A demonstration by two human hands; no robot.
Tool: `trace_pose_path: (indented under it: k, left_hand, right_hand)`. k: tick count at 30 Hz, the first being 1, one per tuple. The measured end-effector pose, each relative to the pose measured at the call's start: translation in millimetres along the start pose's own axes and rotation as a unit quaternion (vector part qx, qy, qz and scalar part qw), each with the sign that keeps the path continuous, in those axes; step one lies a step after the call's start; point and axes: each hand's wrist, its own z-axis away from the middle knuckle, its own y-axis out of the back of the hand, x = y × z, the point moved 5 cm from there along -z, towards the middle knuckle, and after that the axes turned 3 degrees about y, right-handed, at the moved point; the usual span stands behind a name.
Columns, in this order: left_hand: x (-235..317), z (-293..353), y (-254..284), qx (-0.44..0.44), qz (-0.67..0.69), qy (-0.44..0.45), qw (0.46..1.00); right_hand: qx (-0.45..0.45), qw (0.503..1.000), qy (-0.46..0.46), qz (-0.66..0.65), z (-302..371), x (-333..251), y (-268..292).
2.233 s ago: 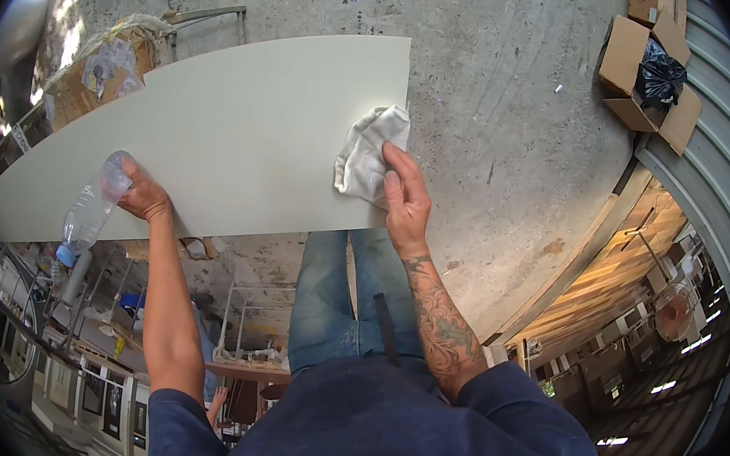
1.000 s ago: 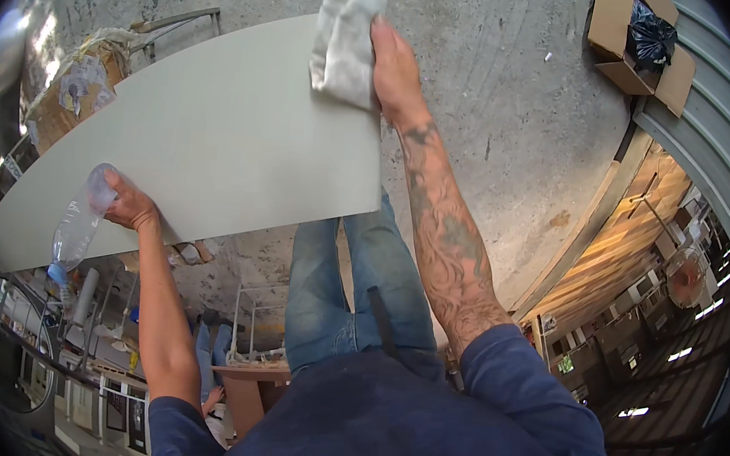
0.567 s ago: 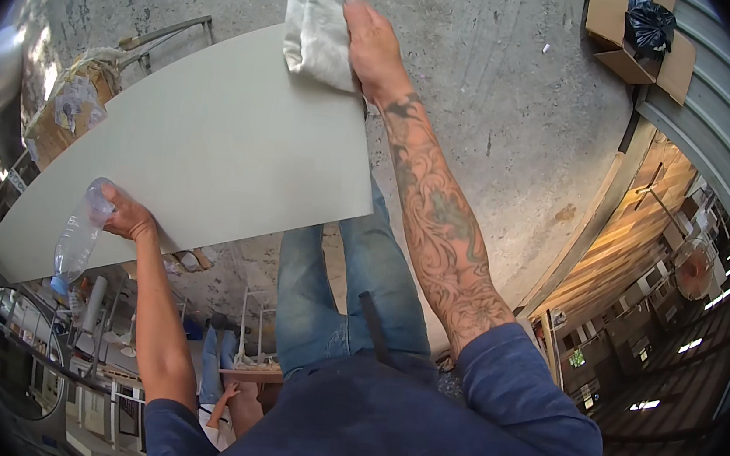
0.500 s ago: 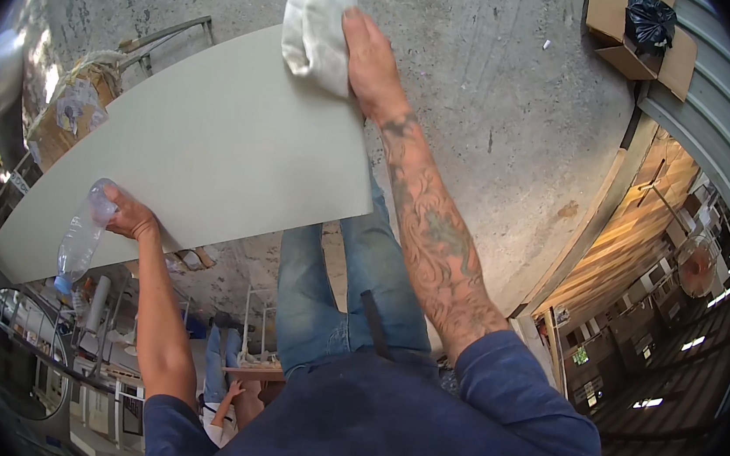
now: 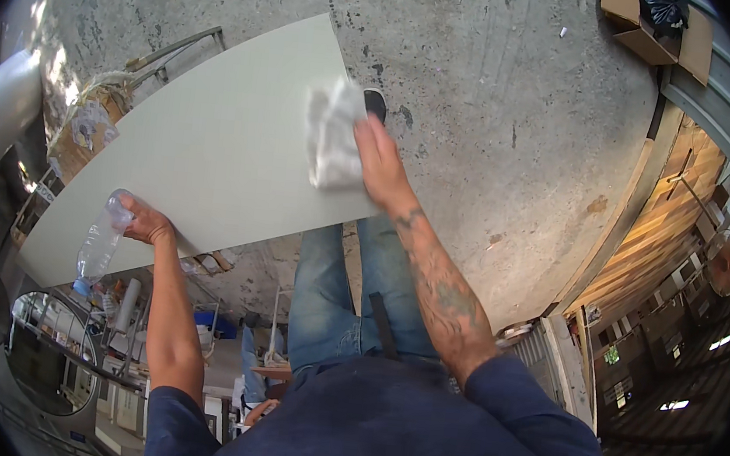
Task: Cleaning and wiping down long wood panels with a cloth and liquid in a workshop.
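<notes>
A large pale grey-green board (image 5: 207,134) with a flat, smooth face lies in front of me. Near its right end, my right hand (image 5: 383,164) grips a folded white cloth (image 5: 334,141), blurred by motion and lying against the surface. Over the board's left part, my left hand (image 5: 146,221) is wrapped round the base of a clear plastic bottle (image 5: 101,247). The bottle tilts with its blue cap (image 5: 82,286) pointing down and toward me. Whether liquid is inside I cannot tell.
Under the board's far left edge show a metal frame (image 5: 176,47) and a cardboard piece with plastic (image 5: 92,127). An open cardboard box (image 5: 646,46) holding a black bag stands far right. Wooden planks (image 5: 645,242) lie to the right. A round mirror (image 5: 51,354) is at lower left.
My right hand has drawn the cloth from the board's far right corner back toward me. The left hand still holds the bottle in about the same place.
</notes>
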Motion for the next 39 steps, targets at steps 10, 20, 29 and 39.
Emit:
trace_pose_path:
  k: [10, 20, 29, 39]
  left_hand:
    - [-6, -7, -7, -0.007, 0.089, -0.04, 0.995]
    - [6, 0, -13, -0.107, 0.206, 0.057, 0.971]
    - [3, -6, 2, -0.088, 0.122, 0.018, 0.988]
    - [-8, -9, 3, -0.06, 0.12, -0.008, 0.991]
  right_hand:
    - [-0.034, 0.995, 0.062, 0.067, 63, 11, 30]
    - [-0.066, 0.98, 0.184, 0.028, -49, -51, 3]
    - [-0.11, 0.974, 0.196, -0.021, -61, -56, -5]
    - [-0.049, 0.994, -0.005, -0.097, -23, -22, -2]
